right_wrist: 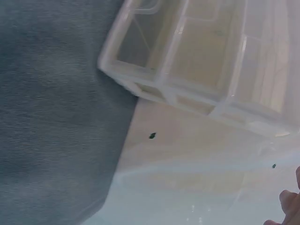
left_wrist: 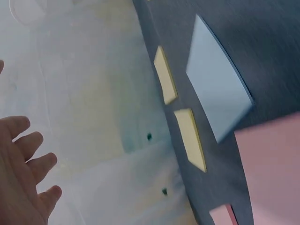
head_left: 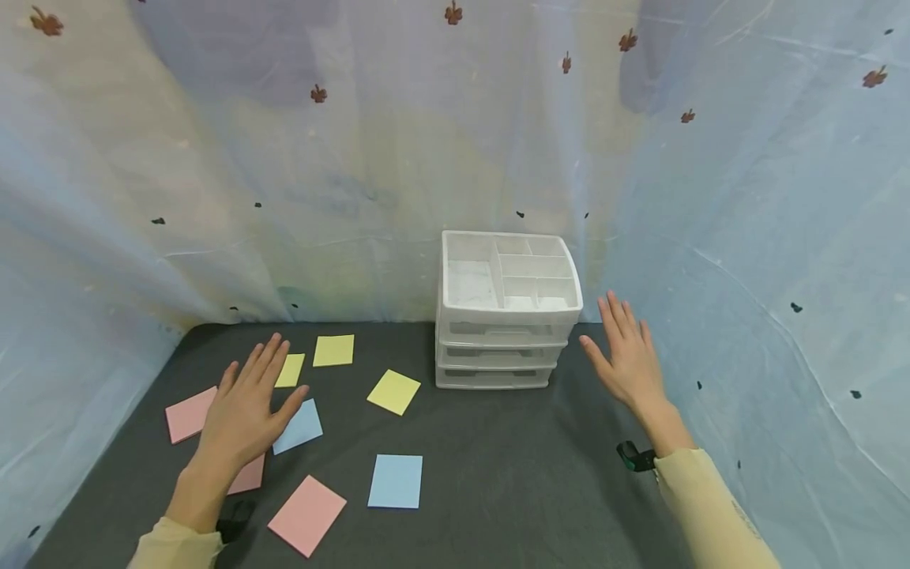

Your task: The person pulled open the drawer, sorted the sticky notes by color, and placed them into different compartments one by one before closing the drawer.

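Nearest, pale yellow sleeves (head_left: 714, 506) reach in from the bottom edge, a dark band (head_left: 635, 457) at each wrist. A square-cut pink pad (head_left: 307, 516) and a square blue pad (head_left: 396, 481) lie flat on the dark, matte, finely grained tabletop (head_left: 490, 466). The left hand (head_left: 245, 415) hovers over a second blue pad (head_left: 302, 427) and two more pink pads (head_left: 188, 415), its fingers extended, thumb spread wide, nothing in its grasp. Past these lie three crisp-cornered yellow pads (head_left: 394, 393). The right hand (head_left: 631, 370), likewise empty and outstretched, is just beside a white plastic drawer unit (head_left: 508, 316) standing at the table's far side: three translucent-fronted drawers (head_left: 498, 356) under a divided top tray (head_left: 469, 284). Behind hangs a creased, filmy curtain (head_left: 398, 174) bearing brown leaf shapes (head_left: 318, 94).

A faint marking (head_left: 745, 518) on the right sleeve is too small to read. The left hand partly hides pads beneath it; the right wrist view catches only fingertips at its corner.
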### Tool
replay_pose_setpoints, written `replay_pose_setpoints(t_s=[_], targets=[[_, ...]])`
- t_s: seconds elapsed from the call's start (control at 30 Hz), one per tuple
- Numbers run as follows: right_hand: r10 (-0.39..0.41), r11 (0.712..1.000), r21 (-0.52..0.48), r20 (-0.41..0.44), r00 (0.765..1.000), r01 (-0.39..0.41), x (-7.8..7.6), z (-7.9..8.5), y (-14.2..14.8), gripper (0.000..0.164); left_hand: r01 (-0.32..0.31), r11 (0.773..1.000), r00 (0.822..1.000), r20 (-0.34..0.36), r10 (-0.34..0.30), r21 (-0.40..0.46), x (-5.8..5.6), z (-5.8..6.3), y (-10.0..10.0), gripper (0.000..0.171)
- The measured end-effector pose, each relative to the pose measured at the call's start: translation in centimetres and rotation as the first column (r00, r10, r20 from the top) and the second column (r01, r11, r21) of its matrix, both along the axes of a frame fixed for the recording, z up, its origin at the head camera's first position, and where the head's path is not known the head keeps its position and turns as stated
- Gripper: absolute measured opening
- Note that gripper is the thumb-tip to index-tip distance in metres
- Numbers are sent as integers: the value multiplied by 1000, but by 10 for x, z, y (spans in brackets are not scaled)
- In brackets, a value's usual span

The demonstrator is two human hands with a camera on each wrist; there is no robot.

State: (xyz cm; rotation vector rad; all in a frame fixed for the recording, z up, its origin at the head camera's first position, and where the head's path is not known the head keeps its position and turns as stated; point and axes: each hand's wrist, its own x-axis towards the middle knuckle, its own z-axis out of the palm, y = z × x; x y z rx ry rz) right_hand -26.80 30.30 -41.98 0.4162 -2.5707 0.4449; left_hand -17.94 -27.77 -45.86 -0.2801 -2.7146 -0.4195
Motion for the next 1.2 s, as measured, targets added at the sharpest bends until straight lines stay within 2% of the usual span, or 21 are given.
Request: replay_pose_setpoints(t_s=[0.17, 0.3, 0.4, 0.5, 0.7, 0.97, 1.2], targets=[[36, 999, -8, 3, 999, -36, -12, 10, -7, 77, 24, 997, 994, -106, -16, 73, -6, 2, 20, 76], [72, 997, 2, 21, 997, -72, -23, 16, -8, 77, 77, 986, 973, -227, -42, 146, -15, 2, 41, 67], [92, 996, 17, 50, 995, -93, -30, 21, -7, 78, 135, 969, 954, -292, -70, 208, -24, 2, 58, 61], [99, 994, 46, 84, 992, -103, -38, 25, -7, 78, 187, 943, 943, -318, -95, 275, -31, 3, 75, 56], [131, 985, 93, 136, 982, -144, -55, 35, -8, 78, 267, 873, 941, -304, -147, 407, -41, 3, 108, 50], [169, 973, 133, 141, 976, -188, -71, 42, -6, 78, 298, 758, 954, -192, -228, 581, -45, 1, 153, 47], [178, 959, 196, 147, 973, -205, -78, 46, -6, 78, 338, 678, 938, -178, -296, 652, -52, -2, 185, 44]])
